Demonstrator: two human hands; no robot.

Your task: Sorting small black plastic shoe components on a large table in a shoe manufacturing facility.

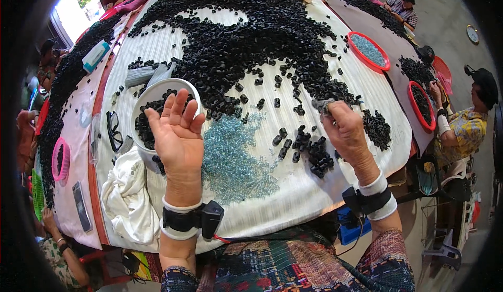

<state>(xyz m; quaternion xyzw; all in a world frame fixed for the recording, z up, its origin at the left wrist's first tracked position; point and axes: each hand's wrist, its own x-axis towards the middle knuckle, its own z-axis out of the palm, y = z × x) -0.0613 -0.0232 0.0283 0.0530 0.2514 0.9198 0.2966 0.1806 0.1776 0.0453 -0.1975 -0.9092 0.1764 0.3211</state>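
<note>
My left hand [179,140] is palm up with its fingers spread and nothing in it, over the right side of a round white tub [137,99] of small black parts. My right hand [347,132] is closed, with a small greyish piece [321,105] at its fingertips; its kind is too unclear to name. Beneath that hand lie a small heap of black cylindrical parts [317,158] and a few loose ones. Between the hands spreads a patch of tiny pale-blue, spring-like coils [236,158]. A large pile of black parts [262,40] covers the table's far half.
Eyeglasses [113,130], a white cloth [126,195] and bundles of grey strips [139,76] lie on the left. A phone [81,206] is farther left. Red-rimmed trays [386,61] stand on the right, where a co-worker [466,116] sits. Other people are around the table.
</note>
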